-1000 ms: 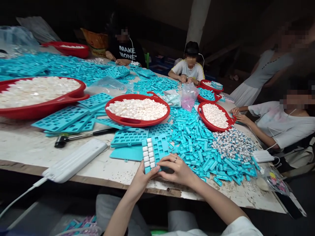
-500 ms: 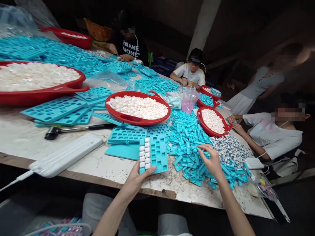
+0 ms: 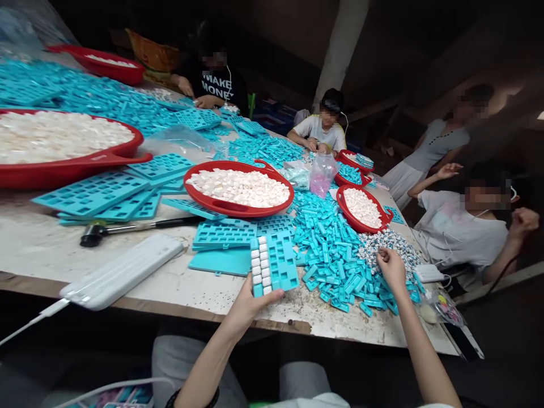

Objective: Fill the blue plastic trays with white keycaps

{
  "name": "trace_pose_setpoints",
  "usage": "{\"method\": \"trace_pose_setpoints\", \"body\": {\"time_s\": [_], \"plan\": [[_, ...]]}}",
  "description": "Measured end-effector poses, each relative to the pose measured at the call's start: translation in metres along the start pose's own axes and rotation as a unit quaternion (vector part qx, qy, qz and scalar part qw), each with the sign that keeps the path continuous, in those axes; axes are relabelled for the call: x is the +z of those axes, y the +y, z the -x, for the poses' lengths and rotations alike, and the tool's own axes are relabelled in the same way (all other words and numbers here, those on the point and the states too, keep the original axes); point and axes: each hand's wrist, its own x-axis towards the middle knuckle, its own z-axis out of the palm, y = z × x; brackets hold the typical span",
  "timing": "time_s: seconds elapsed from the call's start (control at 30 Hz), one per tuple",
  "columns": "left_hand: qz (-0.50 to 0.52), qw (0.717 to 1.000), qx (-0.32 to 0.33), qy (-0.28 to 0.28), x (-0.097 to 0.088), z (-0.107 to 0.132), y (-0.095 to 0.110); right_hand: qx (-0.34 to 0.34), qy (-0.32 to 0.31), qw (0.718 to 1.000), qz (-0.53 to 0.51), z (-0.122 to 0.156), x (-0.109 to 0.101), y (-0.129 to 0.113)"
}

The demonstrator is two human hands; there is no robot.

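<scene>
My left hand [image 3: 250, 303] grips the lower edge of a blue keyboard plate [image 3: 283, 262], thumb on top. Two columns of white keycaps [image 3: 260, 266] fill its left side, with a blue cap at each of two corners; the rest shows bare square holes. Off to the right, my right hand [image 3: 391, 268] is closed, its fingertips pinched together over a heap of tiny white, blue and black pieces [image 3: 408, 249]. Whatever is between those fingertips is too small to make out. Between the hands spreads a pile of blue rectangular pieces [image 3: 329, 243].
Red baskets of white caps [image 3: 238, 212] [image 3: 362, 224] stand beyond the piles. Stacked blue plates [image 3: 221, 233], a black-headed hammer [image 3: 140, 228] and a white power strip [image 3: 123, 272] lie leftward. Several people sit around the table; one at right [image 3: 463, 221] has raised hands.
My right hand has moved right, from above the blue pieces to the heap of tiny pieces, and its fingers have closed. The person at right has lifted both hands off the table.
</scene>
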Motion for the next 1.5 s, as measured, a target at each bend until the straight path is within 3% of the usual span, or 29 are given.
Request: {"method": "trace_pose_setpoints", "body": {"time_s": [0.17,0.33,0.47,0.57,0.7,0.83,0.93,1.07,1.33,1.5], "plan": [[0.074,0.996,-0.033,-0.045,-0.005,0.000,0.001,-0.008,-0.011,1.000,0.021,-0.011,0.001,0.002],[0.121,0.989,-0.070,-0.045,-0.005,0.006,0.011,-0.036,-0.028,0.999,0.007,-0.012,-0.001,0.008],[0.101,0.991,-0.084,-0.033,-0.004,0.008,0.014,-0.049,0.065,0.995,-0.062,-0.004,-0.003,-0.002],[0.087,0.993,-0.080,-0.025,-0.006,0.004,0.008,-0.109,0.137,0.972,-0.154,0.011,-0.004,-0.037],[0.064,0.994,-0.081,-0.019,-0.008,-0.005,-0.003,-0.203,0.123,0.934,-0.268,0.028,0.001,-0.115],[-0.021,1.000,-0.021,0.000,-0.002,-0.007,-0.006,-0.291,-0.001,0.886,-0.362,0.042,0.018,-0.186],[-0.111,0.993,0.043,0.005,0.002,-0.002,-0.007,-0.331,-0.095,0.855,-0.388,0.051,0.034,-0.214],[-0.162,0.984,0.068,0.019,0.004,0.000,-0.007,-0.315,-0.145,0.855,-0.385,0.057,0.048,-0.224],[-0.183,0.982,0.040,0.001,0.006,0.003,-0.004,-0.279,-0.089,0.886,-0.359,0.067,0.060,-0.226],[-0.199,0.979,0.043,-0.023,0.002,0.005,-0.003,-0.253,-0.114,0.888,-0.368,0.067,0.058,-0.223]]}}
